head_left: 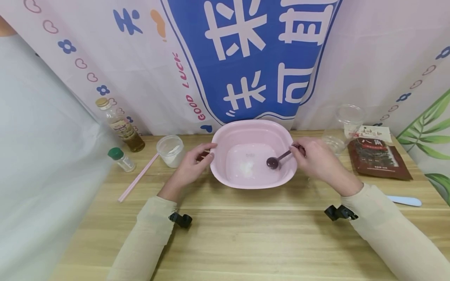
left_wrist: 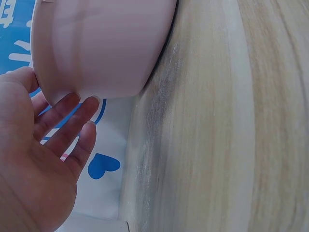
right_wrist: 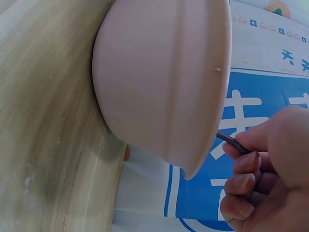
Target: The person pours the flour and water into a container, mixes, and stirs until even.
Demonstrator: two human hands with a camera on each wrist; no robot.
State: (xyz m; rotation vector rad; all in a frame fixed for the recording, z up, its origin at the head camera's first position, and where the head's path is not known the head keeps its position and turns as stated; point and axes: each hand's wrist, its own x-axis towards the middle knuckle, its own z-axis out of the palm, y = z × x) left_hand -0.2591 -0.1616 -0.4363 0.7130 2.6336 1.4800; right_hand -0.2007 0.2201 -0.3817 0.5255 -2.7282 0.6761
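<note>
A pink plastic basin (head_left: pixel 221 175) stands on the table, its inside pale and shiny at the bottom. My right hand (head_left: pixel 314 158) grips a small dark brown spoon (head_left: pixel 285 154) by its handle, with the spoon's round bowl inside the basin. In the right wrist view, the fingers of my right hand (right_wrist: pixel 270 174) curl round the handle just outside the rim. My left hand (head_left: pixel 191 164) touches the basin's left rim. In the left wrist view, the fingers of my left hand (left_wrist: pixel 48 145) are loosely extended against the basin's outer wall, thumb at the rim.
To the left stand an oil bottle (head_left: pixel 124 130), a green-capped jar (head_left: pixel 121 159), pink chopsticks (head_left: pixel 138 177) and a clear tub (head_left: pixel 171 153) of white powder. On the right are clear plastic cups (head_left: pixel 335 142), a brown packet (head_left: pixel 379 158) and a light blue handle (head_left: pixel 404 200). A printed cloth (head_left: pixel 151 78) hangs behind.
</note>
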